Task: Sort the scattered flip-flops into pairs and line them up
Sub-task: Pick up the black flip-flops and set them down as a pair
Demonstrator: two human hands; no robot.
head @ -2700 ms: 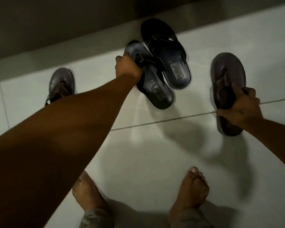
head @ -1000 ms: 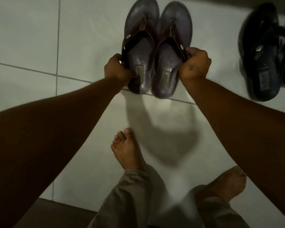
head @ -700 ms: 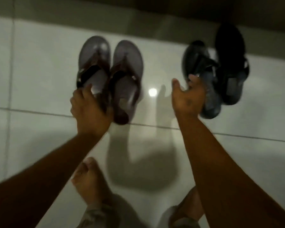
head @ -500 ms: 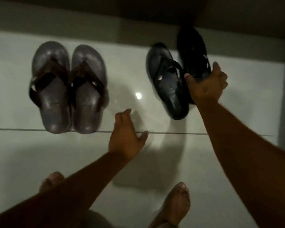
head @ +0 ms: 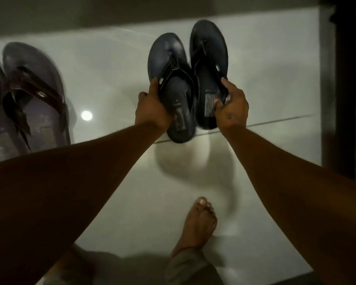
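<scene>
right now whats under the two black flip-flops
Pale glossy floor tile, with a grout line running beneath their heels. The left hand and right hand cover the black flip-flops' outer heel edges.

You're working in dim light: one round glare spot [head: 86, 115] shines on the glossy pale tiled floor [head: 115, 64]. Your forearms read nearly black, and soft shadows pool under the two dark navy rubber flip-flops [head: 180, 95]. The brown-strapped grey flip-flops [head: 34, 95] at the left edge smear with motion blur and wide-angle stretch. The top and right edges fall into darkness.
</scene>
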